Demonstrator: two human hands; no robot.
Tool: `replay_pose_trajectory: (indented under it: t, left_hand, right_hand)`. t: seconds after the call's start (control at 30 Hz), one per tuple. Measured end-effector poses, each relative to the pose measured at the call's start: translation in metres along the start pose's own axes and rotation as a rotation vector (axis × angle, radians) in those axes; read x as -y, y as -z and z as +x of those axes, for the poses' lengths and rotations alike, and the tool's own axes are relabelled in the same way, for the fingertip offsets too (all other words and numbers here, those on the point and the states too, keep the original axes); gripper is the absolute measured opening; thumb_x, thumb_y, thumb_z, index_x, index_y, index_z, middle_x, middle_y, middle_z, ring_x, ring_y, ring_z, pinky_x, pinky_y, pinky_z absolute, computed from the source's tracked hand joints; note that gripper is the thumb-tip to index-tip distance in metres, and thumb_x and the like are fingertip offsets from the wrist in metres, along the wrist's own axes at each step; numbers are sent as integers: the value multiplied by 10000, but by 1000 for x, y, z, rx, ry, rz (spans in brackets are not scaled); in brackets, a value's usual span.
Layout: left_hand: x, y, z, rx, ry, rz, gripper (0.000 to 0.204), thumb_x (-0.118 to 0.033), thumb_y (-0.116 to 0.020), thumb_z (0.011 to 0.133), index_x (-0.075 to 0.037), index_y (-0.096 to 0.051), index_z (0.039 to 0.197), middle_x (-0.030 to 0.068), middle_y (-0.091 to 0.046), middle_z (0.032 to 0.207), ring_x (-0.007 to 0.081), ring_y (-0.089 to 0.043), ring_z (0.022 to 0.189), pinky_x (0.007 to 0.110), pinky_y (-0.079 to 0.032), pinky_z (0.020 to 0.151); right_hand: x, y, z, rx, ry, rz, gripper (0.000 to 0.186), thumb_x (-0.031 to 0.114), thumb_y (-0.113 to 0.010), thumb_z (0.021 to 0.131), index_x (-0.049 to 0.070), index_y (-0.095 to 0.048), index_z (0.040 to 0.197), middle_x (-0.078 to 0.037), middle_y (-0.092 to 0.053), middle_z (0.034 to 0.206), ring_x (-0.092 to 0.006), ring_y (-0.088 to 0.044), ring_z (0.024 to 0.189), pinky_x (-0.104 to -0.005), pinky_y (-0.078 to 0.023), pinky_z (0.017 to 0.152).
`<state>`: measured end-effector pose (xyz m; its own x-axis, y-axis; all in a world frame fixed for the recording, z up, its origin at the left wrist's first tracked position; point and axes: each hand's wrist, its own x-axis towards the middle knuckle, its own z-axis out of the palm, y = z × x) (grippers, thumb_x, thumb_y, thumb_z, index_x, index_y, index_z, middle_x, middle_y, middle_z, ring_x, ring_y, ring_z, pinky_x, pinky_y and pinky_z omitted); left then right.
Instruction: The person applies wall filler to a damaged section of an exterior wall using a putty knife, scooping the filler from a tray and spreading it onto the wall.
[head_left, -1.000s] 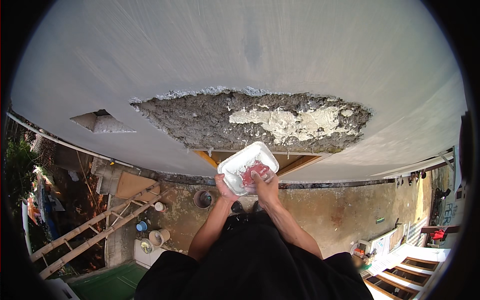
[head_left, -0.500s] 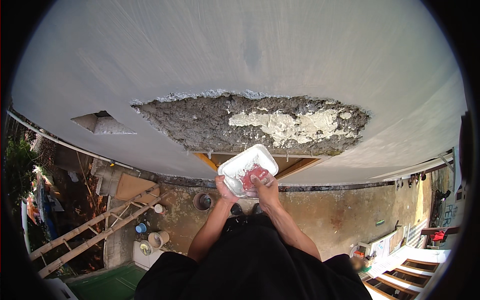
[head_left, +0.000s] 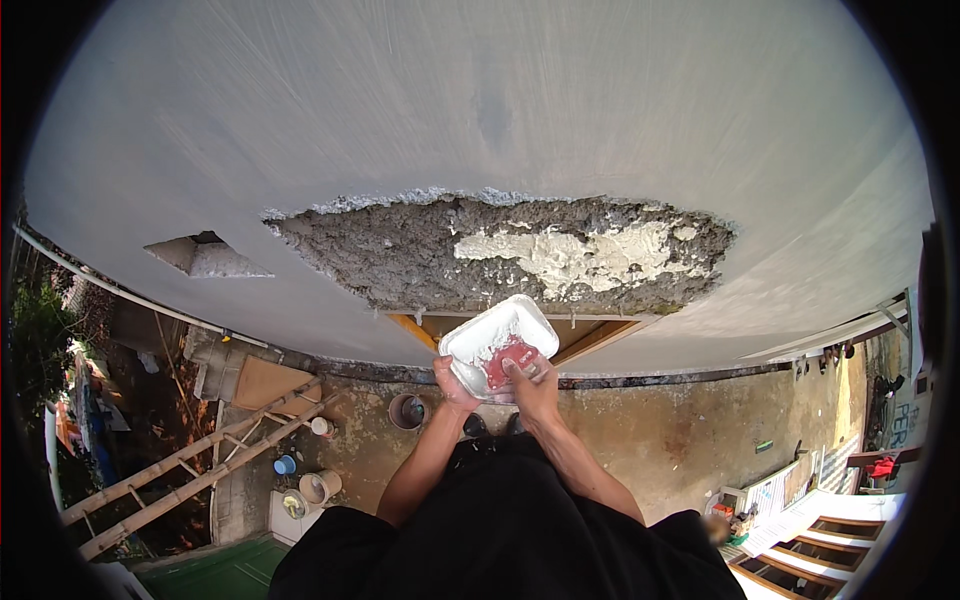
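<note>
A white plastic tray (head_left: 510, 320) smeared with white paste is held low in front of the wall. My left hand (head_left: 452, 380) is closed on its left edge. My right hand (head_left: 532, 385) is closed on a red flat spreader (head_left: 510, 355) inside the tray, its thumb on top. Beyond them, a long rough patch (head_left: 360, 250) of exposed mortar crosses the grey wall (head_left: 500, 120), with cream filler (head_left: 570, 255) over its middle and right. Just below the patch shows a wooden frame (head_left: 600, 335), partly hidden by the tray.
A small recess (head_left: 210, 258) sits left in the wall. A bamboo ladder (head_left: 150, 500) leans at lower left, near buckets (head_left: 408, 410) and a board (head_left: 265, 385) on the stained concrete ground (head_left: 660, 430). Wooden slatted furniture (head_left: 820, 540) stands at lower right.
The tray, both hands and the spreader have moved slightly down in the picture, and the wall patch also appears a little lower. Both hands keep their grip.
</note>
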<state>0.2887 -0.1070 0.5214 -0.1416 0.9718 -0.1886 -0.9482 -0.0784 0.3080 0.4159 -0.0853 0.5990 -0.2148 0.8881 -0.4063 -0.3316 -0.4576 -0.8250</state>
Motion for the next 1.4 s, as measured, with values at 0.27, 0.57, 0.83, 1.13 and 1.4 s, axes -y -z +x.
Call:
replay_pose_trajectory:
  t: [0.27,0.57,0.83,1.13,1.4]
  left_hand:
    - [0,-16,-3,-18,-76,108,834,-509,-486,730,-9,-386,1391,185,-477,1366,354,-496,1217,470,-402,1028]
    - [-2,-15,-3,-33,-64,51,833,-460,-475,715,-6,-370,1405,186,-442,1407,356,-446,1274,475,-337,1081]
    - [-6,-22,0,78,-26,6,911,-510,-518,688,-11,-332,1427,199,-415,1424,386,-432,1285,534,-347,1066]
    - [-8,-20,-3,83,22,-32,919,-508,-553,665,-53,-335,1433,199,-409,1426,410,-460,1256,563,-383,1035]
    - [-9,-22,-11,65,23,-8,898,-501,-548,660,-62,-364,1421,174,-443,1408,393,-476,1243,544,-396,1026]
  right_hand:
    - [1,1,-3,-4,18,-11,175,31,-615,886,10,-584,1056,-88,-679,842,-174,-653,577,-282,-532,429]
    - [9,9,-8,43,15,-80,196,39,-607,893,2,-575,1082,-90,-677,854,-173,-650,562,-274,-525,427]
    - [57,25,-9,52,280,-414,221,51,-578,904,-43,-589,1103,-80,-685,796,-113,-627,567,-239,-479,431]
    - [105,40,1,127,458,-999,242,89,-581,911,-41,-593,1115,-105,-697,766,-98,-636,635,-254,-486,552]
    - [120,45,7,303,835,-1489,194,101,-622,869,-22,-616,1019,-256,-619,735,-430,-607,668,-445,-493,560]
